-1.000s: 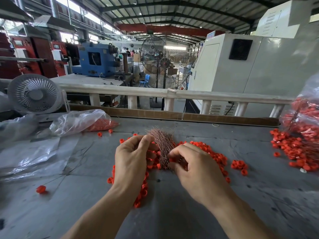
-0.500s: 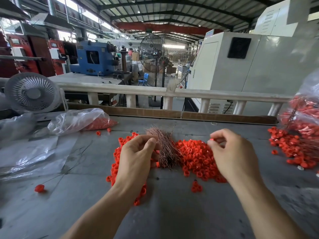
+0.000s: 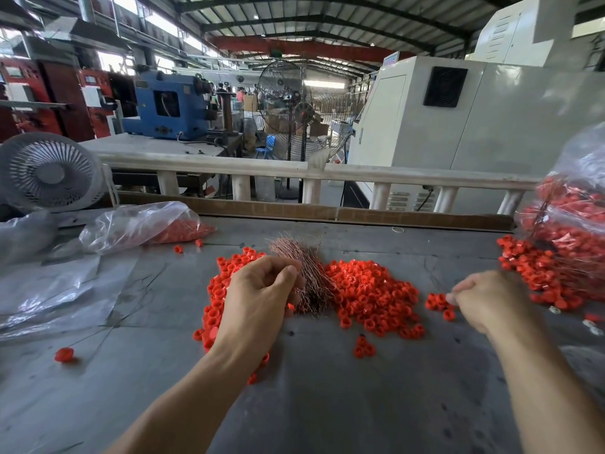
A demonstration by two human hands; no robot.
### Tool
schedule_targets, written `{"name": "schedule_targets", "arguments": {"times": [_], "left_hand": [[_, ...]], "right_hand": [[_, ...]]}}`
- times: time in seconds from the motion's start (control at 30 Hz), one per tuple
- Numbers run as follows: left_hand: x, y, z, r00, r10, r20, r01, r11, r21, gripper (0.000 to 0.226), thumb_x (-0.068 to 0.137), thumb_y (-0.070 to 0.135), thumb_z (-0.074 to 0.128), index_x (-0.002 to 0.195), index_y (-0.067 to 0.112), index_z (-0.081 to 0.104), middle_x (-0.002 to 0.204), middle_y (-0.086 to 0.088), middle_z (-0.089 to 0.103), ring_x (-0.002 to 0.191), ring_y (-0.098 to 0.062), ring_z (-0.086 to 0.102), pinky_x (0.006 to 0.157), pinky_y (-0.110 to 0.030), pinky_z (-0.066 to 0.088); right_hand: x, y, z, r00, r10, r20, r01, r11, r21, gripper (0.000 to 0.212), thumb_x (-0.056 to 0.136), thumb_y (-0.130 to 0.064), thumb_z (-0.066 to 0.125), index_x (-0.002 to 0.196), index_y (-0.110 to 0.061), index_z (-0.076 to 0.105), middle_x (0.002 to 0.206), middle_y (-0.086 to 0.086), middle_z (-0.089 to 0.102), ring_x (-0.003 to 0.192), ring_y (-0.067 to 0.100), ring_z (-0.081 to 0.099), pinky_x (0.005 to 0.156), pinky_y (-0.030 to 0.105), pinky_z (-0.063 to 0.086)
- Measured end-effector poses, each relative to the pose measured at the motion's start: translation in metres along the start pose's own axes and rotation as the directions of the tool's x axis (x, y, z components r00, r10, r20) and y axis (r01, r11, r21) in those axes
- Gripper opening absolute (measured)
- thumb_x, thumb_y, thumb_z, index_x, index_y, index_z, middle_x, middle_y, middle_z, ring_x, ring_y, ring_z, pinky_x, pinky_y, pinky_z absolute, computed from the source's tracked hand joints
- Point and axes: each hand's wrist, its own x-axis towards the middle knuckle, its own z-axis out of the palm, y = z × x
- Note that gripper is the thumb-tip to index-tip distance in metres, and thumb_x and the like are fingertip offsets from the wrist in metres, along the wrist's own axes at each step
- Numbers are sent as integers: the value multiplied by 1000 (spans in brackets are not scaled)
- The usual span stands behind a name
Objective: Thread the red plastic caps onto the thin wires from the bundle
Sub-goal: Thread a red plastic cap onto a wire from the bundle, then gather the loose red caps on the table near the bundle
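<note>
Step in hand, by my reading: one wire is being drawn out of the bundle, or a finished piece is being carried off to the right. I cannot tell which.

Left hand (image 3: pixel 258 299): its grip is closed around the bundle of thin wires (image 3: pixel 302 273), thumb and fingers curled on its lower part. The bundle stands tilted, its upper ends fanning out beyond the knuckles.

Right hand (image 3: pixel 484 298): fingers curled, fingertips pinched together just beside a small cluster of red caps (image 3: pixel 438 303). It appears to hold something fine, possibly a wire, but motion blur hides it. I cannot confirm whether a cap sits in the pinch.

The main heap of caps (image 3: pixel 370 290) lies on the counter (image 3: pixel 311 398) between the two hands, touching the bundle. More caps lie under and to the left of the left hand.

Next move, as I judge it: a wire end must be lined up with a cap's hole, which calls for a steady left hand and a fine pinch.

Surroundings: further right of the right hand, a plastic bag (image 3: pixel 576 204) holds caps with wires among them, with loose caps spilled before it. Beyond the left hand lie a second bag of caps (image 3: pixel 144 224), clear plastic sheets, a small fan (image 3: pixel 49 172), and a single cap (image 3: pixel 64 354) on the near counter.

Obstructions: loose caps crowd the bundle, and stray wires could snag.
</note>
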Motion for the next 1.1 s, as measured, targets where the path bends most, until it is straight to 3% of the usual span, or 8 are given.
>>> {"name": "schedule_targets", "arguments": {"times": [0.1, 0.2, 0.27, 0.4, 0.47, 0.77, 0.97, 1.1], "left_hand": [[0, 0, -1, 1000, -5, -8, 5, 1000, 22, 28, 100, 13, 60, 88, 31, 77, 82, 1, 76, 63, -9, 65, 54, -22, 51], [0, 1, -2, 1000, -13, -19, 14, 999, 52, 23, 100, 12, 60, 89, 26, 76, 82, 3, 77, 62, -7, 66, 52, -18, 49], [1, 1, -1, 1000, -11, -27, 13, 997, 76, 22, 99, 12, 61, 90, 25, 76, 81, 4, 77, 62, -5, 66, 51, -15, 46], [3, -1, -2, 999, 11, -38, -6, 991, 130, 21, 98, 12, 63, 89, 26, 76, 80, 3, 76, 63, -7, 66, 51, -16, 46], [3, -2, -3, 999, 16, -37, -11, 988, 153, 21, 97, 13, 64, 89, 27, 76, 80, 3, 76, 63, -7, 66, 50, -18, 46], [2, -2, -4, 999, 39, -31, -31, 975, 220, 19, 96, 13, 65, 88, 28, 75, 77, -1, 76, 62, -14, 64, 58, -35, 53], [1, -1, -3, 997, 56, -45, -42, 961, 273, 18, 95, 15, 67, 87, 30, 75, 78, 3, 76, 73, -25, 71, 61, -38, 57], [1, -1, -3, 998, 62, -21, -52, 944, 325, 16, 94, 17, 67, 88, 30, 74, 78, 5, 75, 73, -20, 70, 68, -43, 59]], "right_hand": [[1, 0, 1, 999, -3, 35, 3, 1000, -5, 33, 79, -28, 85, 54, -20, 66, 54, -6, 64, 65, 24, 67, 78, 36, 57], [-6, -8, 6, 994, -107, -20, 108, 994, 8, 18, 81, -33, 82, 77, -20, 71, 87, 4, 77, 84, 30, 72, 84, 40, 57], [-17, -19, 9, 968, -243, -67, 250, 961, 119, 10, 82, -27, 82, 89, -25, 74, 96, 2, 78, 89, 29, 72, 85, 39, 56], [-42, -40, 16, 848, -528, 50, 500, 828, 253, 17, 82, -21, 83, 72, -32, 74, 71, -17, 72, 73, 3, 66, 69, 28, 49], [-51, -45, 20, 802, -588, 106, 550, 796, 252, 18, 83, -22, 83, 72, -33, 74, 69, -19, 71, 70, 2, 64, 71, 31, 52], [-71, -56, 34, 740, -627, 245, 610, 778, 151, 10, 83, -35, 81, 79, -40, 73, 70, -18, 70, 67, 2, 65, 70, 33, 55], [-78, -61, 46, 770, -625, 126, 620, 780, 82, 14, 82, -44, 81, 77, -36, 71, 60, -34, 59, 55, -4, 54, 49, 19, 32], [-86, -64, 47, 683, -698, 212, 684, 714, 147, 17, 80, -44, 82, 84, -33, 70, 77, -17, 68, 74, 2, 62, 69, 31, 52]]}}
